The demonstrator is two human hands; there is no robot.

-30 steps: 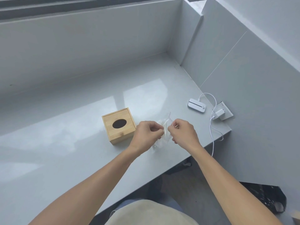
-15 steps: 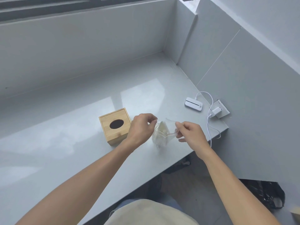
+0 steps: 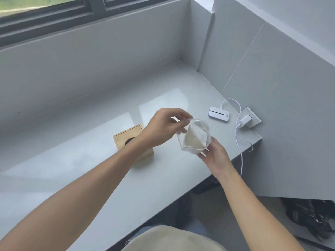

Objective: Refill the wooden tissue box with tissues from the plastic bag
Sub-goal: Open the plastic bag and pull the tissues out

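Note:
A clear plastic bag [image 3: 200, 128] with white tissues [image 3: 193, 140] inside is held up above the grey counter, its mouth spread wide. My right hand [image 3: 214, 157] cups the bag from below and to the right. My left hand [image 3: 163, 127] pinches the bag's upper left rim between thumb and fingers. The wooden tissue box [image 3: 127, 137] with a dark oval slot in its lid stands on the counter just left of the bag, partly hidden behind my left wrist and forearm.
A small white device [image 3: 218, 113] lies at the counter's right end, cabled to a white charger [image 3: 245, 121] in a wall socket; the cable [image 3: 240, 149] hangs over the edge. Walls enclose the counter [image 3: 72, 160] behind and right. A dark bag [image 3: 311, 214] lies on the floor.
The bag, pinched shut between both hands a second ago, has been pulled open and lifted. My right hand has shifted under it; my left now holds the rim. The camera view tilted upward.

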